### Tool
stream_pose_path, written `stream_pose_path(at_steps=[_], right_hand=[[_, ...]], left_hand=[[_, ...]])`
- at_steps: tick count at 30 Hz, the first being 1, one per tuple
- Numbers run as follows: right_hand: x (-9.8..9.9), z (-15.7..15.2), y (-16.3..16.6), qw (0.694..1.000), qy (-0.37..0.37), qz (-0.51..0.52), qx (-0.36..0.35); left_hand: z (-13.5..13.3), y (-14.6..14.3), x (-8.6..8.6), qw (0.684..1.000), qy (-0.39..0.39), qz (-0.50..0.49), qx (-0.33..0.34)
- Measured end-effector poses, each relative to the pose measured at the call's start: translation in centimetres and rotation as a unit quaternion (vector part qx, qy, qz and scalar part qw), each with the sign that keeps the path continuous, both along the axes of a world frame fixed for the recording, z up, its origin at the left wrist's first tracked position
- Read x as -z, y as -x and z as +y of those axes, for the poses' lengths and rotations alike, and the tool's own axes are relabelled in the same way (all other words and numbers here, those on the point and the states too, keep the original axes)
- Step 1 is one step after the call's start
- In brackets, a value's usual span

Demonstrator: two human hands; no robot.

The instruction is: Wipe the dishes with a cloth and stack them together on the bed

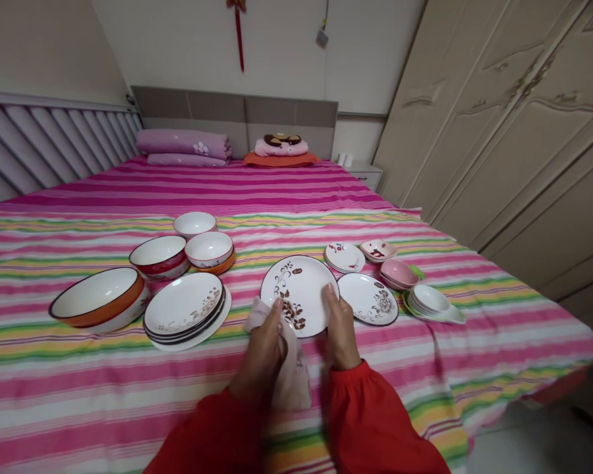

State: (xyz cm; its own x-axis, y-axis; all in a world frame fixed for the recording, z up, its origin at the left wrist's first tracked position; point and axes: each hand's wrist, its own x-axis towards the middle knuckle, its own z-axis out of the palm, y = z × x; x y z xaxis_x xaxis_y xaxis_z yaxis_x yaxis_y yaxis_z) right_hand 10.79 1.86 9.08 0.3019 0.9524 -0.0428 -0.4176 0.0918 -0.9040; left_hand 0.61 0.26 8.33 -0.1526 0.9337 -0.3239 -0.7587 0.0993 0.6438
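Clearly, both your forearms, in red sleeves (378, 421), reached forward from the near edge over the striped bedsheet (79, 411), the wrists a little apart and the hands turned inward with thumbs uppermost. Your left hand (259, 352) had its grip closed, the thumb over the lower-left rim of the white dinner plate with brown flowers (309, 289), a pale pink cloth (295, 378) bunched in it and hanging below. Your right hand (342, 329) pinched the same plate's right rim, thumb on the face, fingers mostly hidden. The plate's decorated face was toward you, between the stack of floral plates (180, 304) on the left and the grey-flowered plate (368, 299) just beside it on the right; whether its underside met the bedsheet, you could not tell.
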Motion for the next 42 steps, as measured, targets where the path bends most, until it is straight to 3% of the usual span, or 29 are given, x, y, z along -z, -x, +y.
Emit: stream_pose_path(at_steps=[2,5,7,12,18,20,23,26,28,34,39,42], right_hand=[[-0.4,0.3,-1.1,0.998,0.004,-0.035,-0.051],[-0.7,0.4,-2.1,0.997,-0.009,-0.057,-0.047],[-0.7,0.3,-2.0,0.998,-0.015,-0.061,-0.016],[-0.2,-0.4,-0.1,0.996,0.005,-0.026,0.089],[0.4,-0.6,1.2,0.984,0.02,0.056,0.17],[0.3,-0.3,0.9,0.989,0.006,0.044,0.14],[-0.1,0.2,-0.2,0.999,-0.016,-0.004,0.046],[-0.1,0.8,-1.6,0.998,-0.027,-0.046,-0.022],[0.1,0.9,-2.0,0.997,-0.031,-0.056,-0.031],[0.5,0.2,-0.4,0.997,-0.008,-0.011,0.074],[0.5,0.0,1.0,0.983,0.029,0.071,0.169],[0.3,0.2,0.5,0.989,0.016,0.056,0.132]], left_hand=[[-0.2,1.1,-0.9,0.999,-0.028,0.025,0.024],[-0.5,2.0,-1.2,0.994,-0.035,0.061,0.079],[-0.4,2.0,-0.8,0.994,-0.045,0.064,0.076],[0.1,0.4,0.2,0.998,-0.057,0.021,-0.004],[-0.7,-1.5,1.5,0.997,0.044,-0.012,0.062],[-0.7,-1.4,1.0,0.997,0.057,-0.001,0.05],[-0.5,-0.2,-0.3,0.999,0.003,0.018,0.033],[-0.6,1.3,-1.4,0.996,-0.053,0.039,0.066],[-0.7,1.8,-1.5,0.994,-0.05,0.044,0.082],[-0.6,0.4,-0.3,1.0,0.0,0.022,0.01],[-1.1,-1.5,1.7,0.994,0.047,-0.013,0.098],[-1.1,-1.4,1.6,0.992,0.049,-0.019,0.112]])
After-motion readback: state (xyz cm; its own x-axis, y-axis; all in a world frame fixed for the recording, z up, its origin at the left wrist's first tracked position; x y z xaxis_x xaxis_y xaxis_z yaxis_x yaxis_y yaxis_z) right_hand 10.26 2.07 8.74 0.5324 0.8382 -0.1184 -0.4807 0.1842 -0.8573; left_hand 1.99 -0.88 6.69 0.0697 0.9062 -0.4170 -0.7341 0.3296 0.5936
